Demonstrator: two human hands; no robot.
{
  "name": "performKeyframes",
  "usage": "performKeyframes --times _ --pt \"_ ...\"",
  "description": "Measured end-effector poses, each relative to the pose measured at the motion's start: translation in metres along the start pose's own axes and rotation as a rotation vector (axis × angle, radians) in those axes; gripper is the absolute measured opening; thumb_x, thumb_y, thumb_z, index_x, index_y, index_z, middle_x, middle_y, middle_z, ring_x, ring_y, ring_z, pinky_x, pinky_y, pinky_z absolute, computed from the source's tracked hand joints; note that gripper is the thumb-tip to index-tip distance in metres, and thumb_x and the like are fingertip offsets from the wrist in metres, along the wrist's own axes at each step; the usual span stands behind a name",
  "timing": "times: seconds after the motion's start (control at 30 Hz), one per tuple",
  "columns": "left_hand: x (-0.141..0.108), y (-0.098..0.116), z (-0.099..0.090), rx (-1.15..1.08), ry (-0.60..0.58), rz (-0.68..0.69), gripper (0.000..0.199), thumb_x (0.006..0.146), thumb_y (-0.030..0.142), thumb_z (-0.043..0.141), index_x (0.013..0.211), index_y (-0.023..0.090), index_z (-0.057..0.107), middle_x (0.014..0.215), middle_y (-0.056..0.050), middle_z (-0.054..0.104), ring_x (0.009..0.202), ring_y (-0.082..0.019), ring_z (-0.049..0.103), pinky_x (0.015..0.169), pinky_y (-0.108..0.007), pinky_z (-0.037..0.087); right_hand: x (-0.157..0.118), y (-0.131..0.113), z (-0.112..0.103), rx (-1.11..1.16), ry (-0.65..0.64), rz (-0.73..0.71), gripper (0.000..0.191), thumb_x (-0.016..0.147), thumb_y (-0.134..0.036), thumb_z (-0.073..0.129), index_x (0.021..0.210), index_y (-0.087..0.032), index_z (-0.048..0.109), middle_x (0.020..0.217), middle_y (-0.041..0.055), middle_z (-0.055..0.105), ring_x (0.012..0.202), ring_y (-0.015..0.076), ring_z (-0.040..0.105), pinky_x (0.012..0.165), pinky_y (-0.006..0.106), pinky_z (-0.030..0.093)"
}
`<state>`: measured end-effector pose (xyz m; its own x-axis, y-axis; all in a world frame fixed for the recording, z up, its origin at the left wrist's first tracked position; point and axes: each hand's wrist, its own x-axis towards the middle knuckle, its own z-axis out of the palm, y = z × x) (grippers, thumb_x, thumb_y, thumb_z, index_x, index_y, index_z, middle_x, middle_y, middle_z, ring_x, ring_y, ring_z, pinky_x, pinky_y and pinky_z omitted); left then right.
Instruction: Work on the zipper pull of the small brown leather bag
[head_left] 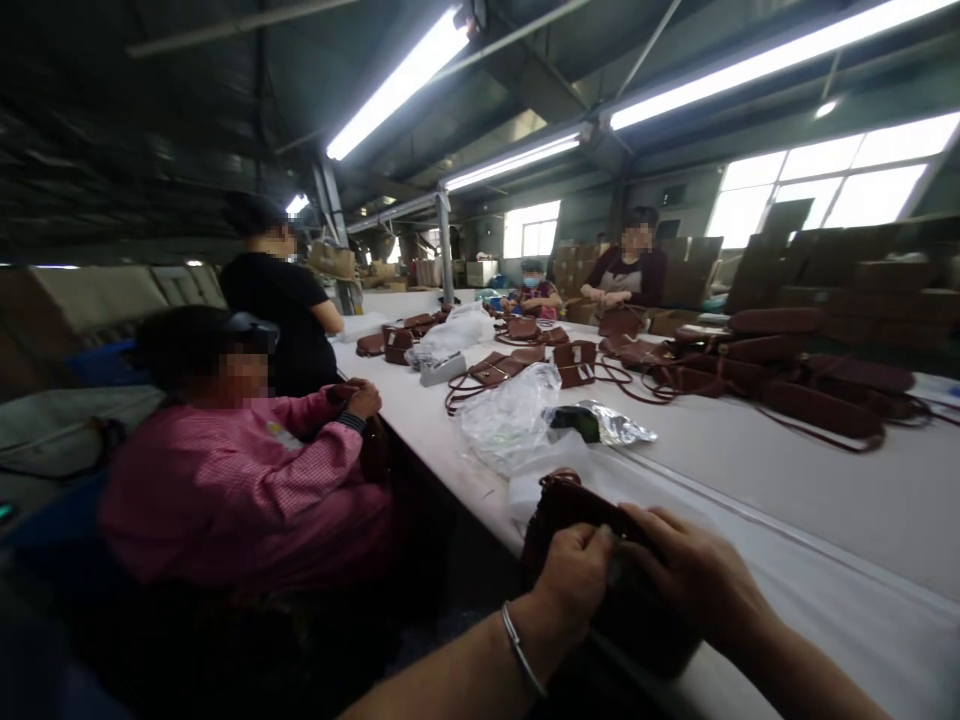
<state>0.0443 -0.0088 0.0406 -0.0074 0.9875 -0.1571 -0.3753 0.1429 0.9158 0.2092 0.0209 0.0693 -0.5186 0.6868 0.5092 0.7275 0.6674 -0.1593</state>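
Note:
A dark brown handbag (649,635) stands tilted at the near edge of the table, its strap (561,478) looped at the top. My left hand (576,575), with a silver bangle at the wrist, pinches at the bag's upper edge. Across from it, my right hand (694,570) grips the same bag, thumb on the near face and fingers over the rim. Both hands are close together. What lies between my left fingertips is too small to make out.
Clear plastic wrap (517,415) and a foil packet (619,425) lie just beyond the bag. A pile of brown bags (780,375) covers the table's right side. At left sits a person in a pink checked top (232,490); other people work around the table (810,500).

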Motion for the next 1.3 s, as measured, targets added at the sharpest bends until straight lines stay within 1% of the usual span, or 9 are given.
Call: performKeyframes --times 0.17,0.3,0.47,0.6,0.8,0.9,1.0,1.07,1.3 --pt "-0.013 0.006 0.002 -0.129 -0.022 -0.112 0.027 0.069 0.043 0.079 0.083 0.020 0.075 0.079 -0.007 0.071 0.073 -0.021 0.063 0.064 -0.032 0.052 -0.006 -0.003 0.002 -0.038 0.047 0.001 0.034 0.096 -0.036 0.046 0.126 -0.025 0.059 0.106 0.0068 0.071 0.085 0.0230 0.072 0.069 0.032 0.056" --pt "-0.025 0.014 0.001 -0.288 -0.116 -0.170 0.025 0.071 0.028 0.079 0.093 0.017 0.073 0.088 -0.008 0.072 0.081 -0.020 0.066 0.069 -0.032 0.055 -0.003 -0.014 -0.008 -0.023 0.008 0.045 0.032 0.095 -0.034 0.050 0.122 -0.025 0.063 0.104 0.0071 0.072 0.084 0.0227 0.071 0.071 0.031 0.055" --pt "-0.026 0.011 -0.009 -0.299 -0.107 -0.229 0.028 0.071 0.021 0.078 0.096 0.014 0.069 0.088 -0.008 0.072 0.079 -0.020 0.069 0.072 -0.035 0.057 0.003 -0.022 -0.016 0.038 -0.035 0.119 0.032 0.091 -0.033 0.058 0.121 -0.024 0.065 0.102 0.0074 0.072 0.091 0.0230 0.069 0.078 0.030 0.053" --pt "-0.025 0.005 -0.013 -0.240 -0.150 -0.207 0.026 0.072 0.024 0.079 0.092 0.013 0.069 0.085 -0.007 0.071 0.078 -0.019 0.069 0.072 -0.033 0.057 0.004 -0.024 -0.018 0.062 -0.038 0.136 0.033 0.090 -0.033 0.060 0.122 -0.025 0.064 0.100 0.0062 0.072 0.090 0.0218 0.069 0.078 0.029 0.052" --pt "-0.024 0.006 -0.009 -0.095 -0.068 -0.127 0.033 0.070 0.038 0.082 0.086 0.013 0.068 0.075 -0.003 0.065 0.067 -0.012 0.061 0.063 -0.025 0.053 0.002 -0.022 -0.017 0.116 -0.020 0.112 0.030 0.092 -0.030 0.057 0.121 -0.025 0.064 0.097 0.0060 0.071 0.087 0.0215 0.068 0.077 0.031 0.053" --pt "-0.022 0.010 -0.008 -0.044 -0.043 -0.113 0.036 0.068 0.040 0.083 0.085 0.013 0.068 0.073 -0.002 0.064 0.066 -0.011 0.060 0.062 -0.024 0.052 -0.001 -0.016 -0.018 0.176 0.079 0.019 0.035 0.094 -0.024 0.053 0.128 -0.023 0.059 0.113 0.0093 0.068 0.098 0.0214 0.066 0.084 0.032 0.054" --pt "-0.020 0.013 -0.007 -0.013 -0.045 -0.123 0.038 0.067 0.042 0.083 0.088 0.014 0.068 0.074 -0.002 0.064 0.068 -0.013 0.060 0.062 -0.026 0.052 -0.002 -0.010 -0.020 0.153 0.123 -0.204 0.037 0.092 -0.025 0.057 0.129 -0.025 0.058 0.130 0.0114 0.059 0.111 0.0235 0.059 0.093 0.039 0.051" --pt "-0.019 0.015 -0.007 -0.011 -0.057 -0.131 0.039 0.066 0.042 0.083 0.090 0.015 0.069 0.077 -0.003 0.065 0.071 -0.014 0.061 0.062 -0.027 0.053 -0.002 -0.008 -0.021 0.080 0.122 -0.321 0.032 0.092 -0.025 0.058 0.123 -0.026 0.062 0.131 0.0114 0.058 0.114 0.0250 0.057 0.095 0.043 0.049" --pt "-0.015 0.018 -0.006 -0.056 -0.048 -0.156 0.041 0.061 0.037 0.086 0.093 0.015 0.073 0.081 -0.004 0.066 0.067 -0.012 0.059 0.059 -0.024 0.050 -0.001 -0.007 -0.018 -0.003 0.143 -0.387 0.018 0.094 -0.021 0.055 0.104 -0.024 0.070 0.124 0.0084 0.065 0.110 0.0236 0.058 0.092 0.039 0.050"
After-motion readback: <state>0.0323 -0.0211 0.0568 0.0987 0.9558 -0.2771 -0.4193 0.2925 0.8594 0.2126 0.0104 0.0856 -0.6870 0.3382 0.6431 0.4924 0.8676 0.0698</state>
